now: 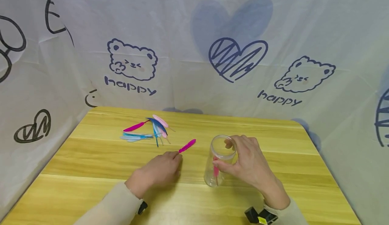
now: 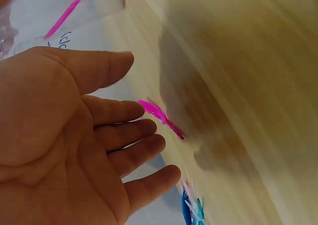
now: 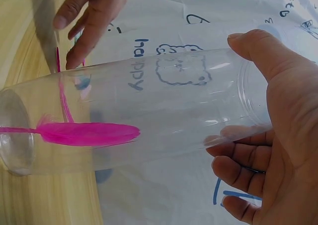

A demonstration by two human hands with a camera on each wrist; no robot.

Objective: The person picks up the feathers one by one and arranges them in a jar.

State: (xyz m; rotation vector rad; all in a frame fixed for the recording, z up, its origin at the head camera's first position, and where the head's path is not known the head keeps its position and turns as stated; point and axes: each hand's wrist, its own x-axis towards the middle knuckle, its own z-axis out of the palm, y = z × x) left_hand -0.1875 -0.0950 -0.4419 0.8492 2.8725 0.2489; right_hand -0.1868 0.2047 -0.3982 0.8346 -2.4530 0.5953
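A clear jar [image 1: 209, 172] stands on the table, and my right hand [image 1: 250, 161] grips it near the rim with the thumb on one side and fingers on the other. Inside it a pink feather [image 3: 89, 134] leans with its quill at the bottom. My left hand [image 1: 158, 171] hovers low beside a second pink feather [image 1: 187, 145] lying on the table. The left wrist view shows this hand [image 2: 64, 130] with fingers spread and nothing between thumb and fingers; the feather [image 2: 161, 116] lies beyond the fingertips.
Farther back on the left lies a loose group of feathers: a pink one [image 1: 133, 127], a dark blue one [image 1: 158, 123], light blue ones [image 1: 136, 136] and pale pink ones [image 1: 160, 120]. A white cloth [image 1: 182, 69] with drawings hangs behind the wooden table [image 1: 273, 140].
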